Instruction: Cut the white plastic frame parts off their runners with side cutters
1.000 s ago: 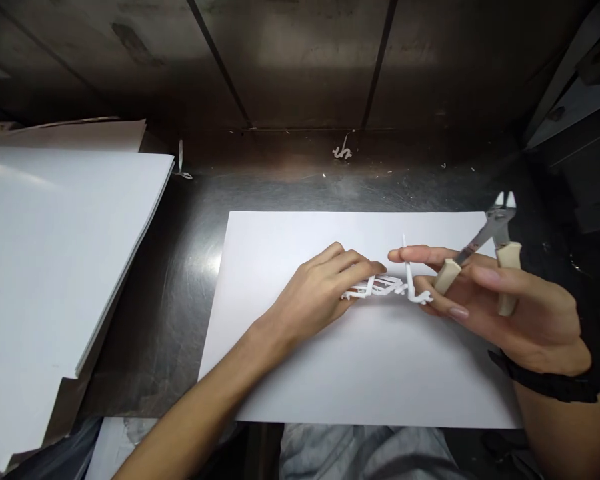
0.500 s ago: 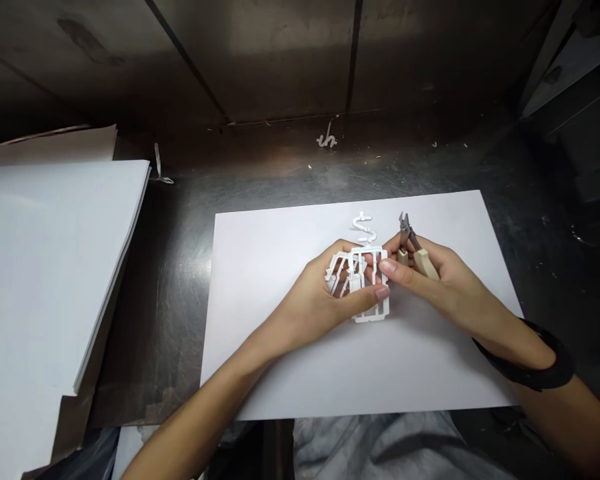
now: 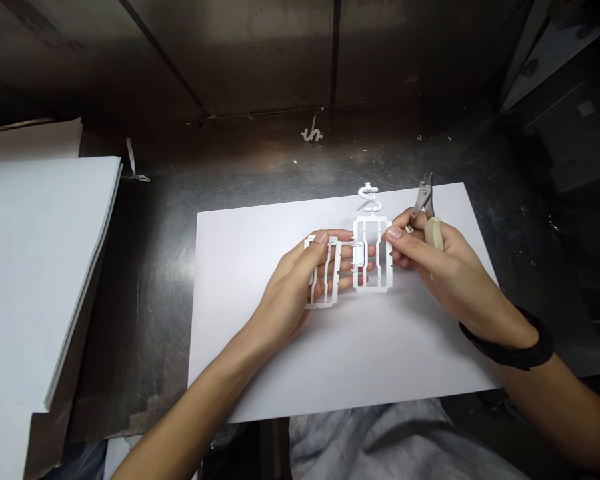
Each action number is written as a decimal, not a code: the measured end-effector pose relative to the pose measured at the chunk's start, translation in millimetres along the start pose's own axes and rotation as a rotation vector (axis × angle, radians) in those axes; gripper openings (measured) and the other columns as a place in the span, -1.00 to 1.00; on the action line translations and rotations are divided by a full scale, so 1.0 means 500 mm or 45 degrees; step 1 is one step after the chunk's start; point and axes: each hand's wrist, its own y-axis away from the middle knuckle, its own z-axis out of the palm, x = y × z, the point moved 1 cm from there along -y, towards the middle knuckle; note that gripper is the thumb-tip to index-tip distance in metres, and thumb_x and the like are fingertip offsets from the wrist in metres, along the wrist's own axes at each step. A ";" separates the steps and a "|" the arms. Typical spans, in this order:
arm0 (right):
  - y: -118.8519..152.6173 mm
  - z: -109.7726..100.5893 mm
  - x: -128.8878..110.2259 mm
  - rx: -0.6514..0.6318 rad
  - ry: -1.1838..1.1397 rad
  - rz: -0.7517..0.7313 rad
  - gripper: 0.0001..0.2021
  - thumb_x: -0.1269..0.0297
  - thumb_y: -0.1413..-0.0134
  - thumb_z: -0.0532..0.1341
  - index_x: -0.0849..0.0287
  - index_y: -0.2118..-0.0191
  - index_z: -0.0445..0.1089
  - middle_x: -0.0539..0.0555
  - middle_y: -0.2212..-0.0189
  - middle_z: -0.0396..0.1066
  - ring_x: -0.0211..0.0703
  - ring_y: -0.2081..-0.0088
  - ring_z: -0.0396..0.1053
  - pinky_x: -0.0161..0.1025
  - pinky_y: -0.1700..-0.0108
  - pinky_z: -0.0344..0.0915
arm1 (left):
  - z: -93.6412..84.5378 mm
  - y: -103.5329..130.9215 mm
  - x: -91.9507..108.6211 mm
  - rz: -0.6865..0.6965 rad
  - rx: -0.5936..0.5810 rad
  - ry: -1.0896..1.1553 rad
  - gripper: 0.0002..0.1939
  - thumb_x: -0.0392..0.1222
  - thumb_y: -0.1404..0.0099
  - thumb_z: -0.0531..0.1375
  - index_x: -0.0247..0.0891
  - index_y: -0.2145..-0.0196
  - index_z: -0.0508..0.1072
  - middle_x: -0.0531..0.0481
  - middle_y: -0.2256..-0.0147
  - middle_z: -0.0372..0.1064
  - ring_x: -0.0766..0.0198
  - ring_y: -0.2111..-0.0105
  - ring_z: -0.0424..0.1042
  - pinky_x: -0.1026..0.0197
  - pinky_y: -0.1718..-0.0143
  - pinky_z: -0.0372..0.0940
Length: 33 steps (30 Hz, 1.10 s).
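My left hand (image 3: 290,293) pinches a white plastic frame (image 3: 336,273) with long slots, thumb on its top edge. My right hand (image 3: 447,260) grips a second, similar white frame (image 3: 379,260) by its right edge between thumb and fingers. That same hand carries a pair of side cutters (image 3: 423,195) with cream handles, jaws pointing up. The frames hang side by side above the paper; thin white strips and a small block run between them, but I cannot tell if they are joined. A curly white plastic runner (image 3: 373,207) sticks up from the right frame's top. My left fingers reach behind it.
Under my hands lies a large white sheet (image 3: 260,373) on a dark metal bench (image 3: 155,280). Stacked white sheets (image 3: 45,253) on cardboard are at the left. A curly offcut (image 3: 311,135), a thin strip (image 3: 131,157) and small white scraps lie towards the back wall.
The two frames were bunched together and are now spread side by side. My left thumb has shifted from the right frame to the left one. The side cutters have swung upward.
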 end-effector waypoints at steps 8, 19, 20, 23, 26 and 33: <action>0.004 0.011 -0.012 -0.096 0.143 -0.045 -0.77 0.09 -0.59 0.40 0.09 0.13 0.51 0.00 0.22 0.41 -0.06 0.17 0.36 -0.19 0.10 0.26 | -0.005 0.001 -0.009 0.016 -0.014 -0.097 -0.56 0.06 -0.59 0.28 -0.23 -0.26 0.59 -0.20 -0.10 0.62 0.04 -0.03 0.64 0.12 -0.07 0.55; 0.006 0.014 -0.018 -0.126 0.241 -0.074 -0.77 0.09 -0.57 0.42 0.08 0.14 0.52 -0.02 0.24 0.44 -0.05 0.17 0.36 -0.18 0.10 0.23 | -0.001 -0.004 -0.007 -0.106 0.076 0.012 -0.56 0.06 -0.60 0.26 -0.24 -0.25 0.62 -0.23 -0.10 0.62 0.03 -0.01 0.65 0.10 -0.06 0.57; 0.006 0.014 -0.019 -0.131 0.235 -0.063 -0.77 0.09 -0.57 0.42 0.07 0.15 0.52 -0.03 0.25 0.43 -0.06 0.18 0.36 -0.19 0.11 0.23 | -0.001 -0.005 -0.007 -0.127 0.078 0.039 -0.56 0.05 -0.60 0.26 -0.23 -0.26 0.61 -0.22 -0.12 0.62 0.04 -0.01 0.65 0.10 -0.05 0.58; 0.007 0.015 -0.018 -0.158 0.205 -0.017 -0.77 0.08 -0.57 0.41 0.07 0.15 0.53 -0.03 0.27 0.43 -0.07 0.20 0.36 -0.19 0.12 0.23 | -0.003 -0.007 -0.010 -0.167 0.052 0.113 -0.55 0.06 -0.59 0.28 -0.21 -0.27 0.60 -0.23 -0.13 0.61 0.05 -0.01 0.65 0.10 -0.04 0.58; 0.008 0.014 -0.018 -0.160 0.221 0.017 -0.74 0.05 -0.57 0.41 0.08 0.18 0.54 -0.02 0.30 0.45 -0.06 0.23 0.38 -0.18 0.15 0.25 | -0.004 -0.006 -0.016 -0.197 -0.023 0.116 -0.54 0.09 -0.57 0.30 -0.24 -0.24 0.62 -0.24 -0.11 0.62 0.07 0.01 0.65 0.13 -0.01 0.56; 0.006 0.016 -0.011 -0.096 0.256 -0.054 -0.73 -0.02 -0.63 0.34 0.06 0.08 0.57 0.01 0.24 0.48 -0.03 0.19 0.43 -0.16 0.08 0.32 | -0.003 -0.003 -0.020 -0.146 -0.047 0.026 -0.60 -0.11 -0.45 0.45 -0.20 -0.19 0.64 -0.18 -0.15 0.61 0.12 0.00 0.65 0.19 0.00 0.50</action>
